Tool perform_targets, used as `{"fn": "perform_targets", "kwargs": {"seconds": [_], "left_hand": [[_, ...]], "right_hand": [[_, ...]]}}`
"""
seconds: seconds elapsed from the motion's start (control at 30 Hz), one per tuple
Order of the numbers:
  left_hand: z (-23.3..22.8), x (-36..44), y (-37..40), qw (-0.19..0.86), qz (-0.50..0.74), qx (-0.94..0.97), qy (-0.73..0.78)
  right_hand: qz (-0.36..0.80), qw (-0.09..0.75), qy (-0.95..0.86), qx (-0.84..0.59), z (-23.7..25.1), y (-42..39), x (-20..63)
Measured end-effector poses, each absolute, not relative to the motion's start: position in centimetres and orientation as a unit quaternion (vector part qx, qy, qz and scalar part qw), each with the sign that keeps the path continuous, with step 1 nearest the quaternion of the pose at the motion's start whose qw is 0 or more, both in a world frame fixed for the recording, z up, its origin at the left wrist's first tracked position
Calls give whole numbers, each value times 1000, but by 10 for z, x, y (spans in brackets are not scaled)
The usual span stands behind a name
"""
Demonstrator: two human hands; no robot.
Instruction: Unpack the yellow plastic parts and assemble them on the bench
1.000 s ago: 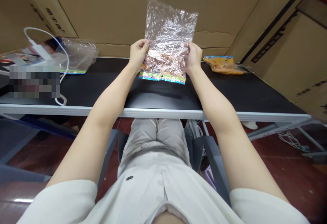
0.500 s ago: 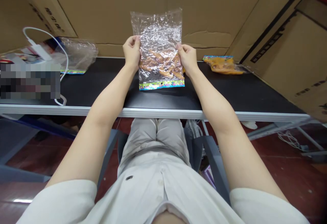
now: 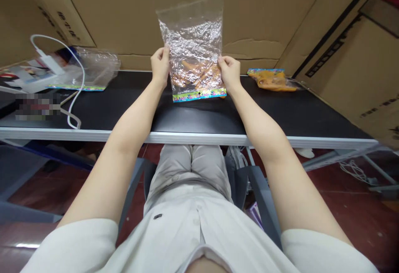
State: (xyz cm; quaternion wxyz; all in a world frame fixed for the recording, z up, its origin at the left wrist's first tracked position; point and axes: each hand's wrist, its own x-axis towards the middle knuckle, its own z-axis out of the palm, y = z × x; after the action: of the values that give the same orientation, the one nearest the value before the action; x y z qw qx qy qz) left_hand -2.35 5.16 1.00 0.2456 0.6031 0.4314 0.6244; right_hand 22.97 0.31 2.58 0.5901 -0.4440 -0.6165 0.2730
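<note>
A clear plastic bag (image 3: 192,36) with a colourful printed strip along its bottom is held up, slightly tilted, above the table. My left hand (image 3: 160,66) pinches its left edge between thumb and fingers. On the opposite edge, my right hand (image 3: 230,72) grips the film the same way. Orange-brown pieces (image 3: 198,73) show through the lower half, and a small orange bit peeks out past the bottom right corner. Glare on the film hides whether these pieces lie inside the bag or behind it.
Another bag with orange contents (image 3: 272,81) lies at the right rear of the black table (image 3: 199,119). At the left are an empty-looking clear bag (image 3: 99,67), a white power strip (image 3: 40,82) and a looped white cable (image 3: 82,73). Cardboard panels (image 3: 131,11) stand behind the table.
The bag has risen a little and tilted, its right side now higher. Its top stands straighter and its printed strip slopes. Both hands keep their hold at the edges.
</note>
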Motion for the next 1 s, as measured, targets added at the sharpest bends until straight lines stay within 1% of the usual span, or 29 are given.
{"fn": "perform_targets", "kwargs": {"seconds": [0.07,0.17,0.23,0.4,0.6,0.7,0.8,0.9,1.0], "left_hand": [[6,-15,47,277,643,555,449],[1,0,36,320,635,591,380],[0,7,30,310,641,612,344],[6,12,25,276,647,616,355],[11,9,28,244,650,626,356],[10,8,24,210,655,636,349],[6,3,23,162,631,667,361],[4,-1,20,89,555,718,410],[7,3,9,-15,464,772,435]], "right_hand": [[261,602,-598,-460,26,7,232],[250,617,-573,-478,24,18,236],[250,623,-567,-478,21,26,240],[277,627,-558,-467,14,38,244],[295,606,-573,-466,19,29,246],[299,608,-571,-464,20,31,247],[327,640,-538,-440,16,41,248],[355,698,-462,-417,14,54,251],[362,746,-394,-397,15,64,258]]}}
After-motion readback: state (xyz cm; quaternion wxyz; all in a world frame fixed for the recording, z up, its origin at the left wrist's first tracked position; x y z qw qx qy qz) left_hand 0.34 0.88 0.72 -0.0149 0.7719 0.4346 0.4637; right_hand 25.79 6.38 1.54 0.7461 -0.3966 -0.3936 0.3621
